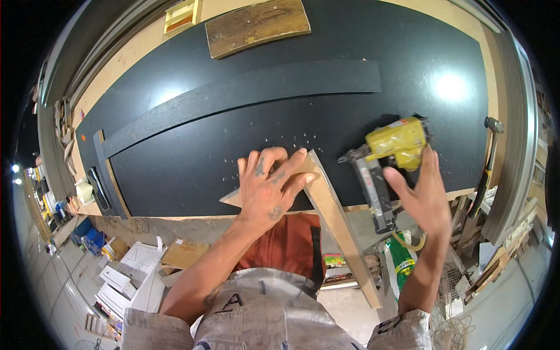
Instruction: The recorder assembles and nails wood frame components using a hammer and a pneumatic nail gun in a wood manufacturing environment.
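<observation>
My left hand (270, 185) is at the front edge of a black panel (192, 181). Its thumb and fingers are closed on a narrow wooden strip (341, 227), which slants off the edge toward my lap. To the left of that hand a pale pointed wood end (231, 198) sticks out; whether it joins the strip is hidden under the hand. A yellow and black nail gun (396, 143) lies on the panel to the right, its nose pointing left. Beside it my right hand (424, 195) is open, thumb and fingers apart, with fingertips close to the gun's yellow body.
A black board strip (245, 90) lies along the panel. At the far side rests a brown wood block (258, 26). A hammer (487, 166) is by the right edge, and a dark narrow object (98, 188) by the left. White drawers or panels (131, 268) stand below left.
</observation>
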Available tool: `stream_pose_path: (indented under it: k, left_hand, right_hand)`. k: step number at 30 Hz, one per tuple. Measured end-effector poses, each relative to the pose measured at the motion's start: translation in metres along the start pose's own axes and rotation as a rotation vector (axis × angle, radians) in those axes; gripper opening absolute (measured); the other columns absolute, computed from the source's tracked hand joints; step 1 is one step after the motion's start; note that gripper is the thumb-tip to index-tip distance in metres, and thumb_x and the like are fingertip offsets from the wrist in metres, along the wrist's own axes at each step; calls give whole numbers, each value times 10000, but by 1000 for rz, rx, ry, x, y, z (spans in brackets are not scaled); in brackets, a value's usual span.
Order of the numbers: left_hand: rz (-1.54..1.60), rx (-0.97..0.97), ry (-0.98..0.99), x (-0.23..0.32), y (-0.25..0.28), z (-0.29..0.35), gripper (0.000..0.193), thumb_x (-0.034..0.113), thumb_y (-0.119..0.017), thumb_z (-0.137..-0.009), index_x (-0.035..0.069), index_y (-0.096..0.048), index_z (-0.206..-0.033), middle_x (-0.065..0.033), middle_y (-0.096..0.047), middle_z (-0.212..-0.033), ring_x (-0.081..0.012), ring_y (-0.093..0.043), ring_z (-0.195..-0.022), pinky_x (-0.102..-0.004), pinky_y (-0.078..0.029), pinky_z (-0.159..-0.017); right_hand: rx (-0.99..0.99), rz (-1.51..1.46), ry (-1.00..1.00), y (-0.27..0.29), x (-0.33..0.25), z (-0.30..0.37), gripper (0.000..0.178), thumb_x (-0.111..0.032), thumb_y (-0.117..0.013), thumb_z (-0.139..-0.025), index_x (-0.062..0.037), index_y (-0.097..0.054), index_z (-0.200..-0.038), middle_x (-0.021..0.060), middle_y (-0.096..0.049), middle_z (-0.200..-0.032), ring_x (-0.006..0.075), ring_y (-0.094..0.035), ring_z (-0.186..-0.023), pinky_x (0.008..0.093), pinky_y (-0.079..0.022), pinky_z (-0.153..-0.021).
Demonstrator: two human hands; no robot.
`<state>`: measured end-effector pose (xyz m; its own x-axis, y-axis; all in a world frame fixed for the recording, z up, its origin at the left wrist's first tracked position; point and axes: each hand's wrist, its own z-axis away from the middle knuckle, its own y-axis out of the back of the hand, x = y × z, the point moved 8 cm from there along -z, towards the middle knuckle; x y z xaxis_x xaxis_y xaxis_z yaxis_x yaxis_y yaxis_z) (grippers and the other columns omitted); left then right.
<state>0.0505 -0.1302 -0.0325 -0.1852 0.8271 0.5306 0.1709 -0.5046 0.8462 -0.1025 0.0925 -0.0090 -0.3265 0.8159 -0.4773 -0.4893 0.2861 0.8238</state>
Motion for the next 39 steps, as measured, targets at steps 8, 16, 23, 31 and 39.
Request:
stream_pose_path:
  k: [8,16,23,31,39]
  left_hand:
    - [0,4,-5,2,-1,-1,468,391,-791,-797,174,-722,-1206,-18,-542,-1000,-224,-500,-894,-394,-365,-803]
    - [-11,8,-4,1,0,-1,461,397,-780,-809,170,-721,-1206,-26,-541,-997,-226,-501,-891,-396,-368,-809]
    - [-19,3,-13,0,0,0,469,415,-767,-818,164,-716,-1212,-31,-542,-999,-233,-504,-897,-396,-370,-809]
    - [-13,8,-17,1,-1,-1,482,418,-769,-810,157,-715,-1211,-29,-542,-1000,-231,-503,-897,-393,-367,-805]
    - [4,39,-19,8,6,-3,430,377,-777,-812,161,-722,-1181,-30,-548,-999,-240,-508,-920,-404,-371,-813]
  right_hand:
    - [104,40,-157,-19,-29,-7,662,-511,-750,-863,50,-422,-995,251,-545,-973,460,-643,-806,512,-528,-703]
    - [123,93,-135,-14,-39,-14,586,-397,-801,-829,46,-442,-963,237,-543,-957,448,-646,-785,502,-532,-682]
    - [131,92,-134,-14,-39,-13,577,-388,-810,-819,39,-446,-952,236,-556,-933,440,-654,-760,499,-534,-668]
    - [95,86,-143,-16,-33,-17,556,-369,-812,-815,30,-446,-941,228,-580,-867,446,-662,-758,505,-533,-665]
    - [102,120,-115,16,-6,-20,662,-527,-770,-834,40,-478,-1012,276,-615,-994,477,-637,-934,509,-517,-802]
